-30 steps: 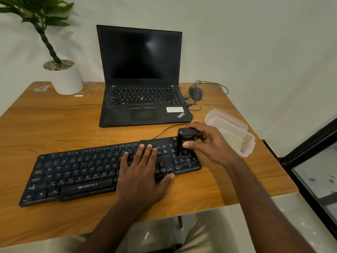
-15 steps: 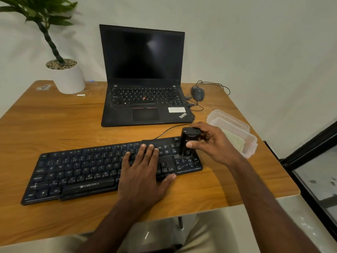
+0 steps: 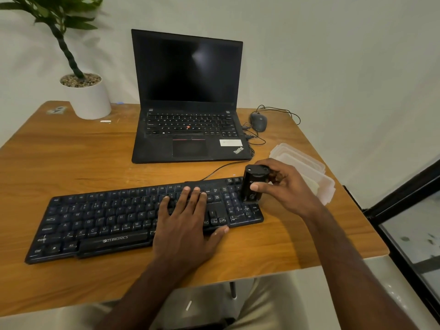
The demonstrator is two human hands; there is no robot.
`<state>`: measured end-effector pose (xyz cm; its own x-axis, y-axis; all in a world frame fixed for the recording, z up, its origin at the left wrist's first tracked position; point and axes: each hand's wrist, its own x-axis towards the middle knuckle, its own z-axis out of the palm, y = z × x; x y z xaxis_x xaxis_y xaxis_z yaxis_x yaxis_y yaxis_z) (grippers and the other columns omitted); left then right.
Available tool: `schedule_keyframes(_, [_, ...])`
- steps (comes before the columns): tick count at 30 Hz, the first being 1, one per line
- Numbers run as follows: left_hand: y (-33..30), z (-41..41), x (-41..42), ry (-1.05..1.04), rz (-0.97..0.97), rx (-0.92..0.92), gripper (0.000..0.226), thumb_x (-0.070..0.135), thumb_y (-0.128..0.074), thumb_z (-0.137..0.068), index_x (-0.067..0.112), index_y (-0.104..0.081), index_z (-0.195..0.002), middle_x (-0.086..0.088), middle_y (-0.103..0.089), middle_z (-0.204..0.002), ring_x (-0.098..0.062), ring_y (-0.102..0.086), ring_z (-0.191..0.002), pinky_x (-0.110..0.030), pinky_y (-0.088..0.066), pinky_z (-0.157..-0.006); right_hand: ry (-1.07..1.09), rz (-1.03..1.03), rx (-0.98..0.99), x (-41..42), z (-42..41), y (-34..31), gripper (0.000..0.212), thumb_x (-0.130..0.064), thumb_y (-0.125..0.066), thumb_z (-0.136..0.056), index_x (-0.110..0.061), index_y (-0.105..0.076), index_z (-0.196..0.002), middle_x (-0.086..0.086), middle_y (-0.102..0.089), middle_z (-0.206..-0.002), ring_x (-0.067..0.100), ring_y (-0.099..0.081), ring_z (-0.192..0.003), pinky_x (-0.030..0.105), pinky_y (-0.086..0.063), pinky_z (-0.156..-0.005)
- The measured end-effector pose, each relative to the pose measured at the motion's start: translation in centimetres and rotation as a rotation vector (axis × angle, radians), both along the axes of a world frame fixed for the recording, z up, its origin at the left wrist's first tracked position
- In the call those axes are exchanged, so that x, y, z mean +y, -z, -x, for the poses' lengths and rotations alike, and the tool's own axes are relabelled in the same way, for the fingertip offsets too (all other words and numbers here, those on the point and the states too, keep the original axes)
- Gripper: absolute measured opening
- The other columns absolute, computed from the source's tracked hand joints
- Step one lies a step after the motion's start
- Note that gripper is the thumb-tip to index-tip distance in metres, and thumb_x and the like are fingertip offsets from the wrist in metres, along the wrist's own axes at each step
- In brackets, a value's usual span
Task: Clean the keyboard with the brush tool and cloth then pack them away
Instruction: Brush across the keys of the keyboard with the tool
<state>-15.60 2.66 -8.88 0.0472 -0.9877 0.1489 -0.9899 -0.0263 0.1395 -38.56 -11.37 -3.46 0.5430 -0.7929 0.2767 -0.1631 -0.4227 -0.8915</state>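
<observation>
I see my right hand (image 3: 289, 186) gripping the brush tool (image 3: 252, 184) upright on the keyboard (image 3: 114, 220) end nearest the table's right edge, its unbrushed length running leftward under my left hand (image 3: 184, 225), whose fingers (image 3: 195, 196) lie flat, holding nothing.

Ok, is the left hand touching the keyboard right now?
Touching. The head view shows the left hand lying flat on the keyboard, its straight fingers resting on the keys with no gap, and its thumb at the front edge.
</observation>
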Motion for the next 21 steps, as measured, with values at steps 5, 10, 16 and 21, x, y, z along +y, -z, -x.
schedule_keyframes(5, [0.1,0.0,-0.1,0.005,-0.004,0.001,0.099,0.086,-0.016,-0.085,0.016,-0.041,-0.151,-0.006,-0.036,-0.158,-0.024,-0.024,-0.150,-0.060,-0.019,-0.117,-0.061,-0.074,-0.045,0.9,-3.0,0.2,0.036,-0.007,-0.081,-0.084,-0.012,-0.069,-0.118,-0.003,-0.072,-0.107,0.021,-0.070,-0.103,0.034,-0.056,-0.087])
schedule_keyframes(10, [0.1,0.0,0.0,0.002,-0.006,0.005,0.098,0.086,-0.017,-0.086,0.016,-0.042,-0.150,-0.006,-0.036,-0.158,-0.024,-0.024,-0.150,-0.060,-0.020,-0.116,-0.068,-0.049,-0.035,1.6,-5.6,0.1,0.038,-0.004,-0.081,-0.083,-0.008,-0.068,-0.119,0.000,-0.073,-0.108,0.021,-0.071,-0.103,0.037,-0.059,-0.089])
schedule_keyframes(16, [0.3,-0.1,0.0,0.008,0.011,0.006,0.096,0.085,-0.020,-0.087,0.015,-0.045,-0.148,-0.007,-0.041,-0.155,-0.025,-0.029,-0.148,-0.061,-0.024,-0.114,0.010,-0.012,-0.065,0.6,-2.6,-0.2,0.036,-0.007,-0.079,-0.083,-0.006,-0.069,-0.117,0.008,-0.071,-0.108,0.035,-0.068,-0.101,0.052,-0.057,-0.088])
schedule_keyframes(21, [0.3,0.0,-0.2,0.006,-0.004,-0.007,0.098,0.086,-0.015,-0.086,0.016,-0.042,-0.150,-0.006,-0.037,-0.157,-0.025,-0.026,-0.149,-0.061,-0.020,-0.116,0.035,-0.044,-0.079,0.7,-1.6,0.4,0.038,-0.017,-0.084,-0.083,-0.014,-0.070,-0.119,0.001,-0.071,-0.110,0.029,-0.069,-0.102,0.049,-0.057,-0.088])
